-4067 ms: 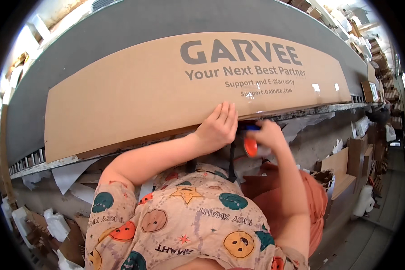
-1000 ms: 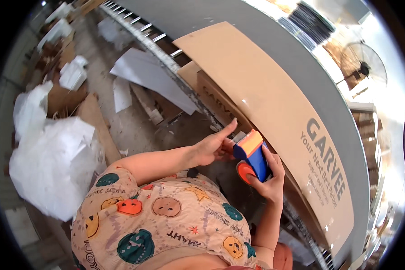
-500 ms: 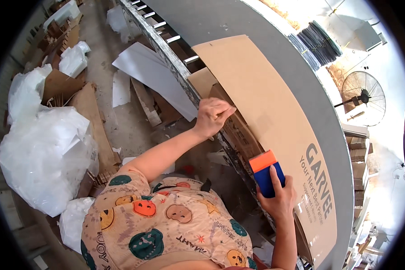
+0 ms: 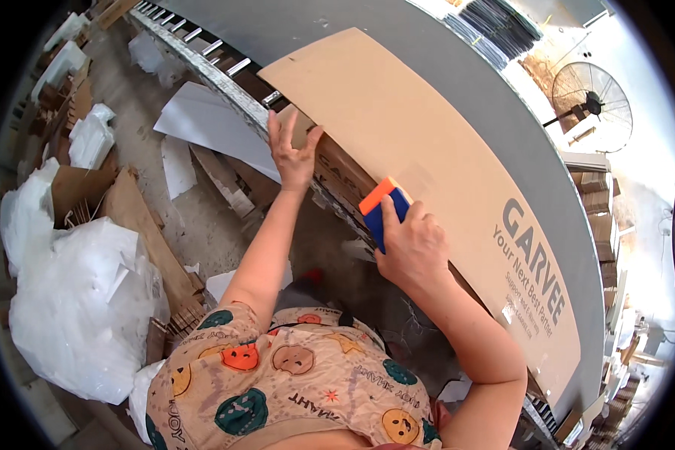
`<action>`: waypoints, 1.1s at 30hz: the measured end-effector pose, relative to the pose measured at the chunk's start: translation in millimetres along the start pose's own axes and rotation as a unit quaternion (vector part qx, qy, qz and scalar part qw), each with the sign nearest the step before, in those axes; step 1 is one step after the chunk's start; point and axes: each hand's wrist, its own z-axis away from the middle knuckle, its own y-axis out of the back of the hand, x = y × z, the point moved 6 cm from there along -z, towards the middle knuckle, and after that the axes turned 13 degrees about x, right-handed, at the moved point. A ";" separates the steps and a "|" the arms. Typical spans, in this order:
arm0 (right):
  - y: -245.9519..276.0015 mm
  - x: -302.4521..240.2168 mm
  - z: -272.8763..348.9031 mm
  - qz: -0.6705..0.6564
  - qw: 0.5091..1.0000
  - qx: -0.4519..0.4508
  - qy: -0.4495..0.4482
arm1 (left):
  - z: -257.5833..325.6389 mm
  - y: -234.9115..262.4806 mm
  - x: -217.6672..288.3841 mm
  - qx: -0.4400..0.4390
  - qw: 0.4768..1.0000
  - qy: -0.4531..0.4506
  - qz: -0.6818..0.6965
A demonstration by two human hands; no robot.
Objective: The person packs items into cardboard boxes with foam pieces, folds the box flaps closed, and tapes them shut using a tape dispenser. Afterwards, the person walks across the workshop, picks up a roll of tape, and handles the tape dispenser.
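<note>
A long, flat cardboard carton (image 4: pixel 420 124) with dark printing lies along the conveyor in front of me. My left hand (image 4: pixel 294 154) is at the carton's near side, toward its far left end. Its fingers are spread, and the thumb is close to the top edge; I cannot tell whether it touches the carton. My right hand (image 4: pixel 416 244) grips a blue block-shaped hand tool with an orange end (image 4: pixel 374 224), index finger stretched along it. The orange end sits by the carton's near top edge, right of my left hand. The tool's underside is hidden.
Metal rollers (image 4: pixel 238 67) and a worn side rail (image 4: pixel 202 71) run along the conveyor, with a grey surface (image 4: pixel 292 26) beyond. Bagged white scrap (image 4: pixel 82 307), cardboard pieces (image 4: pixel 139 217) and white sheets (image 4: pixel 217 124) litter the left floor. A fan (image 4: pixel 592 101) stands far right.
My left hand has moved left along the carton, its bunched fingers now spread. My right hand has carried the blue and orange tool up and left. The view has shifted.
</note>
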 end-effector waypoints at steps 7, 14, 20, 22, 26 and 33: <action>-11.4 3.6 15.6 0.120 0.980 0.160 0.016 | 34.6 -18.6 29.2 0.069 0.996 -0.014 -0.046; -29.4 -21.3 -20.5 -0.081 0.995 0.042 0.031 | -72.5 -70.3 -147.4 0.011 0.930 -0.086 -0.358; 33.5 152.4 219.1 -0.165 0.975 0.120 -0.086 | -116.9 -84.1 -142.1 -0.013 0.924 -0.119 -0.364; 60.3 188.4 300.9 -0.069 0.986 0.069 -0.132 | -108.9 -88.0 -119.3 -0.029 0.928 -0.106 -0.355; 87.9 246.2 467.9 0.058 0.976 -0.034 -0.209 | -142.2 -86.4 -154.2 -0.057 0.924 -0.159 -0.342; 89.0 254.7 489.4 0.121 0.970 -0.019 -0.211 | -105.7 -90.5 -111.6 -0.054 0.925 -0.075 -0.369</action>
